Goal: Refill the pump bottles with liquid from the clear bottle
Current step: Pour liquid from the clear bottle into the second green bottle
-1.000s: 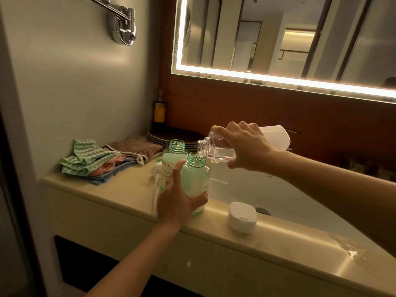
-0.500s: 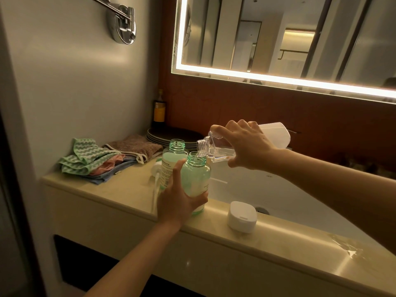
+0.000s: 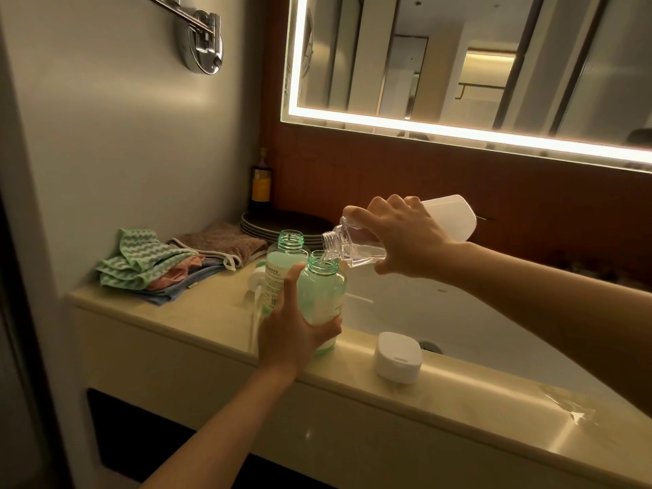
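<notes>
- Spanning the upper right, a lit-edged mirror (image 3: 458, 65) hangs on the dark wall above the white sink basin (image 3: 423, 305).
- Below it, the beige counter (image 3: 388, 418) runs from the left wall across the front of the basin.
- A stack of folded cloths (image 3: 155, 266) lies at the counter's left end, with dark plates (image 3: 278, 224) stacked behind them in the corner.
- The right hand (image 3: 409, 238) wraps its fingers around the clear bottle (image 3: 356, 245), holding it tilted over the basin's left edge, neck down and to the left, with liquid showing in its lower side.
- The left hand (image 3: 293, 333) clasps a green pump bottle (image 3: 323, 294) standing on the counter edge, thumb up one side; its open mouth sits just under the clear bottle's neck.
- A second green bottle (image 3: 282, 262), also uncapped, stands just behind it, close beside it.
- A white cap (image 3: 398, 356) rests on the counter edge to the right.
- A white pump head (image 3: 257, 277) with its tube lies to the left of the bottles.
</notes>
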The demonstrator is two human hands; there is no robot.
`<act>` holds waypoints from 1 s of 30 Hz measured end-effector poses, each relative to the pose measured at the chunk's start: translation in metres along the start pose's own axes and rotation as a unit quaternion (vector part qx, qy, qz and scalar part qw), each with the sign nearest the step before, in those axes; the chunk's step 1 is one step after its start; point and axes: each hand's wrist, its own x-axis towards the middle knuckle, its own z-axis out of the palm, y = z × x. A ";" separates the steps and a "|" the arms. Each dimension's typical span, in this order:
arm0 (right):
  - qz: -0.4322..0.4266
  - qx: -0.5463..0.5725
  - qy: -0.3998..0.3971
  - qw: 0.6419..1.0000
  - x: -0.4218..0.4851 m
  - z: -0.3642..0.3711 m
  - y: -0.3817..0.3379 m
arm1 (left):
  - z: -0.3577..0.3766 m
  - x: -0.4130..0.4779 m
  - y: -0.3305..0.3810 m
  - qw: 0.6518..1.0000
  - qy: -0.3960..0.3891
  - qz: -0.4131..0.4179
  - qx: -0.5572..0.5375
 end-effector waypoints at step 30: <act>-0.096 -0.264 0.054 0.958 0.016 -0.018 -0.002 | -0.002 -0.001 0.001 1.000 -0.005 0.000 0.010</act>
